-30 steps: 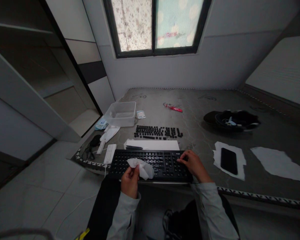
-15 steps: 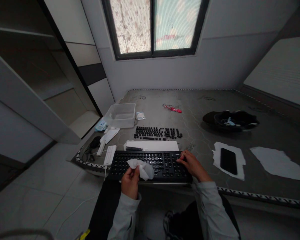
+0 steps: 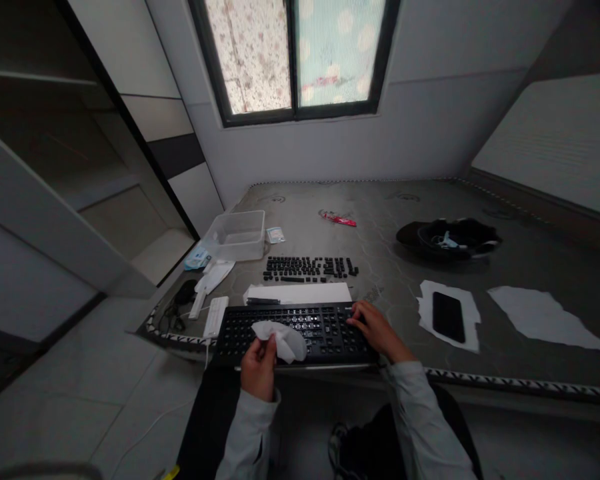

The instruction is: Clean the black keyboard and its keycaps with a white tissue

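Observation:
A black keyboard (image 3: 330, 337) with its keycaps off over much of its face lies along the near table edge, in front of my body. My left hand (image 3: 259, 368) pinches a crumpled white wipe (image 3: 287, 341) above the keyboard's left-middle part. At the keyboard's upper right corner is my right hand (image 3: 375, 328), thumb and fingers drawn together; whatever is between them is too small or hidden to make out. Behind the keyboard, loose black keycaps (image 3: 300, 267) stand in rows. Between them and the keyboard lies a white strip (image 3: 320, 292) with a dark pen-like tool (image 3: 263, 301) on it.
To the left are a clear plastic bin (image 3: 237, 240), a white power strip (image 3: 215, 317) and a dark cable (image 3: 173, 323). A red packet (image 3: 340, 219) lies farther back. On the right are a black cap (image 3: 447, 239), a phone (image 3: 449, 317) on paper, and another white sheet (image 3: 545, 317).
The view has shifted slightly, so the scene sits a little farther left. Both hands keep almost the same places on and over the keyboard, and the wipe stays in my left hand.

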The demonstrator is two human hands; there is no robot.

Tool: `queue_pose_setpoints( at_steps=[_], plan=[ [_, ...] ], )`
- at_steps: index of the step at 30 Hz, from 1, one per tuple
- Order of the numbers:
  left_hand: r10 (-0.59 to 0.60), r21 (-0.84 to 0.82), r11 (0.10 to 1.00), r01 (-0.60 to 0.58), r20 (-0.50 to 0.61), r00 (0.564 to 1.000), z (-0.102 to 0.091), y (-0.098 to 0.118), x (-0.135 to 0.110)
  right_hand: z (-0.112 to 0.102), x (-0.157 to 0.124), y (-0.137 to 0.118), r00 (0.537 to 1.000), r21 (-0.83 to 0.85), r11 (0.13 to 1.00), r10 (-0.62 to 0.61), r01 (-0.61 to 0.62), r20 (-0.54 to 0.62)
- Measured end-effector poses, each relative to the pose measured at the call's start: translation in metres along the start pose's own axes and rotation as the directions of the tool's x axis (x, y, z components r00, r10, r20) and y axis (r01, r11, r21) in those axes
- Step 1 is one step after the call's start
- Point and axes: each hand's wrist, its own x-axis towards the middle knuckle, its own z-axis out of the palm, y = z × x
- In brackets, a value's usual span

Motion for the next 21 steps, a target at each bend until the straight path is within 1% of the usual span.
queue_pose_setpoints(
  at_steps=[5, 10, 15, 18, 21],
  plan=[
    [0.000, 0.020, 1.000, -0.001, 0.011, 1.000, 0.001, -0.002, 0.001, 0.000, -0.001, -0.002, 1.000, 0.023, 1.000, -0.001, 0.001, -0.014],
    [-0.018, -0.006, 1.000, 0.018, 0.027, 0.999, 0.004, -0.003, 0.001, -0.006, 0.001, -0.007, 0.998, 0.055, 0.997, 0.045, -0.047, 0.036],
    [-0.016, -0.031, 0.999, 0.017, 0.045, 0.999, 0.003, -0.004, 0.002, -0.014, 0.011, -0.007, 0.991, 0.023, 0.995, 0.094, -0.096, 0.093],
    [-0.020, -0.042, 0.999, 0.022, 0.057, 0.998, 0.001, 0.000, 0.002, -0.018, 0.021, -0.006, 0.982, -0.012, 0.990, 0.138, -0.137, 0.130],
    [-0.019, -0.090, 0.996, 0.024, 0.052, 0.998, -0.002, 0.005, 0.000, -0.020, 0.027, -0.006, 0.973, -0.053, 0.985, 0.172, -0.166, 0.152]
  ],
)
